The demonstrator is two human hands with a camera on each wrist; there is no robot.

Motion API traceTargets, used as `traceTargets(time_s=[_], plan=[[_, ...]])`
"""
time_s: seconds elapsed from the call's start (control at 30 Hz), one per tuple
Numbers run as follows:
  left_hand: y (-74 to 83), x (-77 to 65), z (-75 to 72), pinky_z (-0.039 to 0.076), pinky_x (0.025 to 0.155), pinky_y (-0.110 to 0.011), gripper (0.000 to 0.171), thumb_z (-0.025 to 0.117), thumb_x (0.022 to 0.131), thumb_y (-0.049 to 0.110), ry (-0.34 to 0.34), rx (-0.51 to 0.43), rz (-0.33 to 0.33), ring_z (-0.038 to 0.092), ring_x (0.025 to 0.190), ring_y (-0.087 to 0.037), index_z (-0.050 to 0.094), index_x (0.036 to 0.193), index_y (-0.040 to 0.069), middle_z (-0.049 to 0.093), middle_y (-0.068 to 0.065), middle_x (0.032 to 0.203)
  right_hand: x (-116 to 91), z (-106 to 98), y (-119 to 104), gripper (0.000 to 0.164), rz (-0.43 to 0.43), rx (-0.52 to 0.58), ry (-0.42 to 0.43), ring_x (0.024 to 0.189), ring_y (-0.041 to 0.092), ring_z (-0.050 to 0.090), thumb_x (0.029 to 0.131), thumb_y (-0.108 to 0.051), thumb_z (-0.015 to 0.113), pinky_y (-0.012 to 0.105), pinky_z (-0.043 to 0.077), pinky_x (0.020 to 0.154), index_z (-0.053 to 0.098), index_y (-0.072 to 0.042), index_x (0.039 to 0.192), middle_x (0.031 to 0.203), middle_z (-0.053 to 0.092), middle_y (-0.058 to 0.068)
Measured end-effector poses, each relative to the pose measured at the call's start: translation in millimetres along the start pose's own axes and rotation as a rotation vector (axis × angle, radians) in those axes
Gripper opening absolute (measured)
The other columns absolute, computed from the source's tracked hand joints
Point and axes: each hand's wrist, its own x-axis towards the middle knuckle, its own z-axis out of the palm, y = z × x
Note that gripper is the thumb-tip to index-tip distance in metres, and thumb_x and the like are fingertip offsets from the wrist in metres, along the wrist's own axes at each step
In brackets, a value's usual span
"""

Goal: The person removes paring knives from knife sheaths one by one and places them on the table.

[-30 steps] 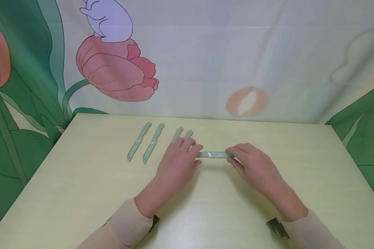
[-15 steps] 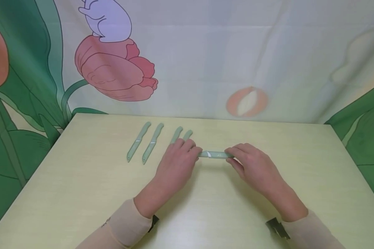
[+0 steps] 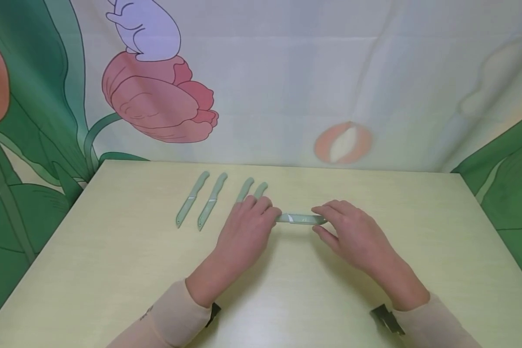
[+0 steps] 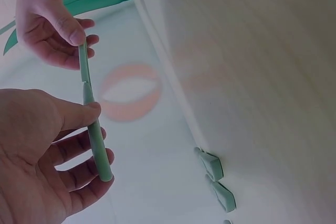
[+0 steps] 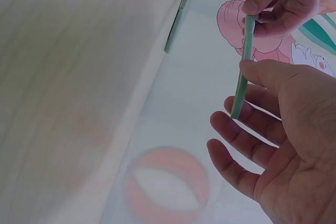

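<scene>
A green knife with a sheath of the same colour [image 3: 302,219] is held level above the table. My left hand [image 3: 248,232] grips its handle [image 4: 99,153] between thumb and fingers. At the sheathed end is my right hand [image 3: 356,232], its fingers along the far side and its thumb apart on the near side, with the sheath's tip showing between them. In the right wrist view, the right-hand fingers [image 5: 231,135] are spread and loosely bent. Two similar knives lie behind my left hand, which partly hides them; one has its handle [image 3: 245,188] showing.
Two more green knives, one outer [image 3: 193,198] and one inner [image 3: 212,200], lie slanted side by side at the left on the pale table [image 3: 113,270]. A printed curtain [image 3: 261,87] hangs behind the table's far edge.
My right thumb and fingers have parted at the sheath's end, uncovering its tip. The left hand keeps its hold on the handle, nearly still.
</scene>
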Motion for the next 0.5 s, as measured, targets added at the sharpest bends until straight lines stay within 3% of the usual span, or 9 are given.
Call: traceTargets(time_s=[0.23, 0.5], plan=[[3.2, -1.1, -0.9, 0.035, 0.059, -0.027, 0.016, 0.074, 0.084, 0.012, -0.015, -0.006, 0.004, 0.043, 0.073, -0.020, 0.069, 0.098, 0.014, 0.054, 0.000, 0.087, 0, -2, -4, 0.042, -0.035, -0.024, 0.010, 0.093, 0.019, 0.061, 0.081, -0.029, 0.077, 0.036, 0.052, 0.075, 0.066, -0.012, 0.118, 0.109, 0.064, 0.000], [10.5, -2.3, -2.3, 0.036, 0.060, -0.026, 0.017, 0.075, 0.083, 0.014, -0.056, -0.005, 0.022, 0.042, 0.073, -0.018, 0.069, 0.099, 0.015, 0.053, 0.002, 0.086, 0, -2, -15, 0.045, -0.019, -0.037, -0.086, 0.095, 0.019, 0.058, 0.084, -0.035, 0.074, 0.036, 0.050, 0.077, 0.065, -0.012, 0.121, 0.113, 0.063, 0.001]])
